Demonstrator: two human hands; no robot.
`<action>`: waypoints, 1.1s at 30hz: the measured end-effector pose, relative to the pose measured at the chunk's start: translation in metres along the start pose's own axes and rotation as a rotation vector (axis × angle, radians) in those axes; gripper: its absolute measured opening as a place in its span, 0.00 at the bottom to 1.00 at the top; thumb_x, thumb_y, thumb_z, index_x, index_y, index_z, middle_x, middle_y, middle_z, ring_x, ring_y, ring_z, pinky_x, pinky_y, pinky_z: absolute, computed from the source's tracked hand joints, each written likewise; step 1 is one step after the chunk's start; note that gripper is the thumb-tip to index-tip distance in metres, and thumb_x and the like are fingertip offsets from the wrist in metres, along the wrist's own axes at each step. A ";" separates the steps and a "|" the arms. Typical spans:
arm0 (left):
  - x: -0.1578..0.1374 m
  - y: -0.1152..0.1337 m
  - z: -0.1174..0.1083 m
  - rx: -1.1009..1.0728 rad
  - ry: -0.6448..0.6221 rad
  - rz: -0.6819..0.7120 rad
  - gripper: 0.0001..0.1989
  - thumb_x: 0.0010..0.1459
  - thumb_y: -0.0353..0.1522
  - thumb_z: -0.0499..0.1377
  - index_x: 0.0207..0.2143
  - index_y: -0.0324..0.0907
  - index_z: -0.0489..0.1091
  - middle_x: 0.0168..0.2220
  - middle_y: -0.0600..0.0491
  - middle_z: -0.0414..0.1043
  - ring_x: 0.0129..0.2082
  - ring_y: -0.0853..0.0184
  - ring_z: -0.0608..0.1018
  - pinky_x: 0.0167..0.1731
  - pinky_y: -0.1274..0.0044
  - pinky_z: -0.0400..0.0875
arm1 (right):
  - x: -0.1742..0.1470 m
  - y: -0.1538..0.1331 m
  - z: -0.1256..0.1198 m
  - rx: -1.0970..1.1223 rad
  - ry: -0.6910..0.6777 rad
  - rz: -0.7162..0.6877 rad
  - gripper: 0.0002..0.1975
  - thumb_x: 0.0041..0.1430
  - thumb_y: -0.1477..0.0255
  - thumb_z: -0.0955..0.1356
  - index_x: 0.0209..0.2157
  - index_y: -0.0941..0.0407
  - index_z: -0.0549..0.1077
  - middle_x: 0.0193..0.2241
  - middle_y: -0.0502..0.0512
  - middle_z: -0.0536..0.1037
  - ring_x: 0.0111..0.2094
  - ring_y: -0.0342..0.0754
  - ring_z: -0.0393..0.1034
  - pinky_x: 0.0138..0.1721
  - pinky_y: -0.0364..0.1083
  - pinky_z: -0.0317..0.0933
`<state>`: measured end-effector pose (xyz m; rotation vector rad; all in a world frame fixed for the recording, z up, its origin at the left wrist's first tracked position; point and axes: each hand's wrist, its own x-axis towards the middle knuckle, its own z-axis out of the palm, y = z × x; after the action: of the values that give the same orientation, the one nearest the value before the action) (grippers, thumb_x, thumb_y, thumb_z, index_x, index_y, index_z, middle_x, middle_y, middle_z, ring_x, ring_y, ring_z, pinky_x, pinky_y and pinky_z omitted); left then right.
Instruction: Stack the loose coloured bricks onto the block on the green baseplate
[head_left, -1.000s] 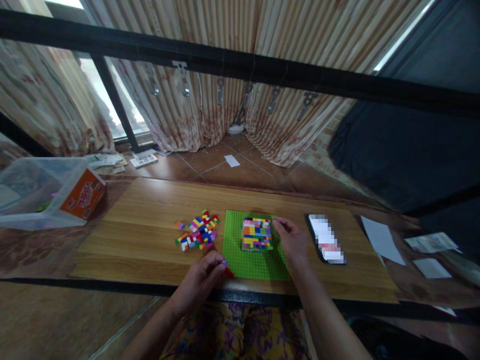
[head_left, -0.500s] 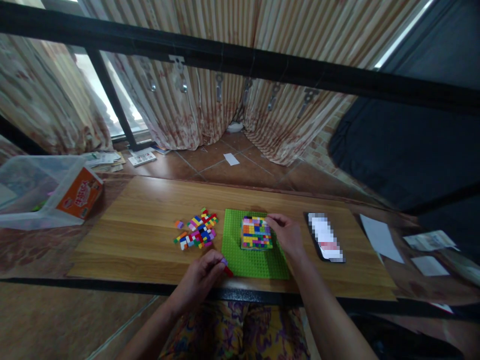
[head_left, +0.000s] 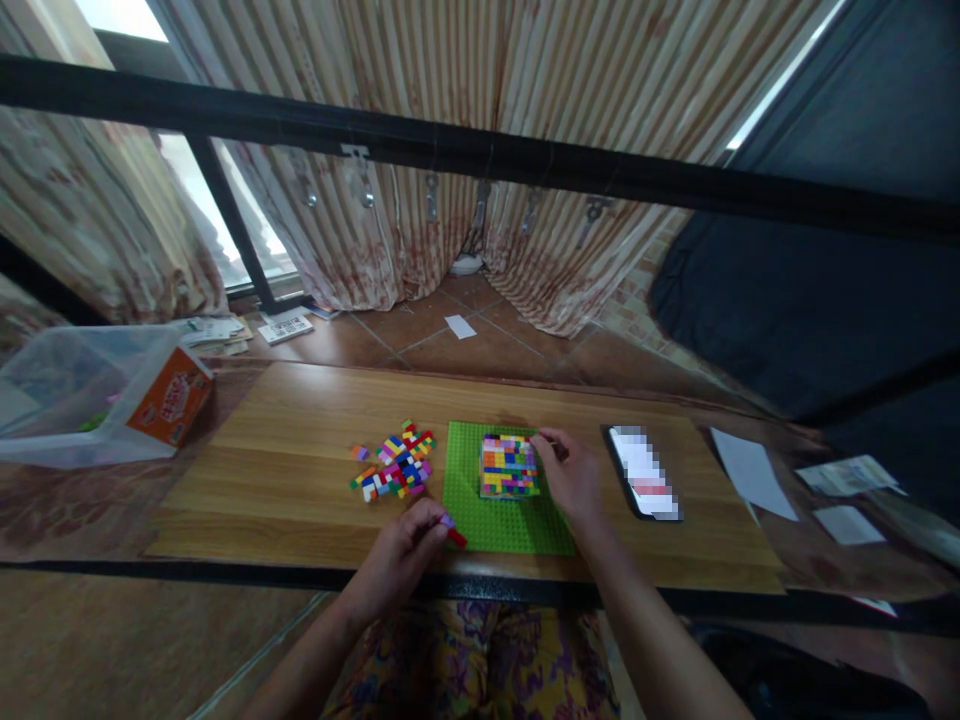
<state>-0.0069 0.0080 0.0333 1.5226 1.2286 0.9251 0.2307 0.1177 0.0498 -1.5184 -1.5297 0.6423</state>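
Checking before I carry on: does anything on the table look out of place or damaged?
No visible damage. Slightly odd: one orange-and-purple piece lies apart from the bunched brick pile, left of the green baseplate.

Studded plastic baseplate (head_left: pixel 510 525), plastic bricks (head_left: pixel 509 467), smooth wood-grain tabletop (head_left: pixel 262 470), cloth curtains (head_left: pixel 405 60)

Brick block (head_left: pixel 509 466) on the baseplate (head_left: pixel 510 530), loose bricks (head_left: pixel 405 465) to the left, phone (head_left: pixel 645 474) to the right.

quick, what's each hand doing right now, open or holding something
Left hand: closed, holding a purple plastic brick and red plastic brick.
Right hand: at the multicoloured square stack of plastic bricks; grip cannot be told.
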 end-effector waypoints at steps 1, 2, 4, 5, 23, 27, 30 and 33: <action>0.000 0.001 0.000 0.008 -0.008 0.004 0.13 0.63 0.38 0.51 0.33 0.40 0.69 0.29 0.53 0.67 0.31 0.68 0.68 0.32 0.78 0.64 | -0.008 -0.005 0.001 0.010 0.027 -0.027 0.15 0.57 0.61 0.65 0.37 0.56 0.76 0.35 0.57 0.79 0.34 0.50 0.71 0.38 0.50 0.64; 0.000 0.001 0.000 0.013 -0.016 0.005 0.13 0.63 0.38 0.51 0.33 0.40 0.70 0.29 0.53 0.67 0.31 0.68 0.68 0.32 0.78 0.64 | -0.017 -0.011 0.003 0.035 0.031 -0.053 0.14 0.58 0.62 0.65 0.37 0.55 0.76 0.35 0.57 0.78 0.35 0.50 0.71 0.38 0.50 0.64; 0.000 0.002 -0.001 0.014 -0.023 0.004 0.13 0.62 0.38 0.52 0.34 0.40 0.71 0.29 0.53 0.68 0.31 0.67 0.69 0.32 0.78 0.65 | -0.038 -0.025 0.008 0.091 -0.064 -0.083 0.11 0.59 0.64 0.65 0.36 0.53 0.76 0.36 0.55 0.78 0.36 0.49 0.72 0.39 0.49 0.65; 0.000 0.002 -0.001 0.011 -0.025 0.001 0.12 0.62 0.38 0.53 0.34 0.40 0.71 0.29 0.53 0.68 0.31 0.67 0.69 0.32 0.78 0.65 | -0.048 -0.033 0.011 0.102 -0.128 -0.099 0.10 0.59 0.65 0.66 0.35 0.53 0.77 0.34 0.54 0.78 0.36 0.49 0.72 0.39 0.48 0.65; -0.004 0.000 -0.005 -0.138 -0.091 -0.066 0.10 0.59 0.36 0.58 0.29 0.38 0.71 0.26 0.55 0.68 0.26 0.71 0.68 0.28 0.80 0.63 | -0.097 -0.055 0.038 0.323 -0.507 0.163 0.07 0.55 0.70 0.68 0.27 0.53 0.79 0.26 0.49 0.78 0.29 0.45 0.71 0.32 0.43 0.63; -0.003 0.003 -0.006 -0.156 -0.078 -0.049 0.10 0.60 0.36 0.57 0.32 0.38 0.73 0.29 0.52 0.70 0.29 0.69 0.70 0.30 0.79 0.65 | -0.081 -0.044 0.020 0.377 -0.356 0.149 0.07 0.54 0.67 0.69 0.31 0.53 0.80 0.30 0.52 0.81 0.33 0.48 0.74 0.37 0.46 0.66; -0.002 0.001 -0.006 -0.118 -0.077 -0.031 0.11 0.61 0.36 0.56 0.35 0.39 0.74 0.31 0.51 0.71 0.32 0.68 0.71 0.32 0.78 0.65 | -0.058 -0.030 0.002 0.301 -0.157 0.146 0.11 0.53 0.63 0.69 0.34 0.53 0.80 0.34 0.55 0.82 0.36 0.52 0.75 0.41 0.50 0.67; -0.002 -0.003 -0.005 -0.081 -0.081 -0.023 0.11 0.62 0.37 0.55 0.36 0.39 0.74 0.33 0.50 0.71 0.34 0.66 0.72 0.35 0.77 0.66 | -0.033 -0.014 -0.010 0.192 -0.030 0.149 0.13 0.53 0.62 0.69 0.34 0.56 0.80 0.33 0.57 0.82 0.36 0.53 0.76 0.39 0.50 0.67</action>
<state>-0.0131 0.0073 0.0323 1.4648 1.1356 0.8789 0.2279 0.0816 0.0593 -1.4898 -1.3441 0.8760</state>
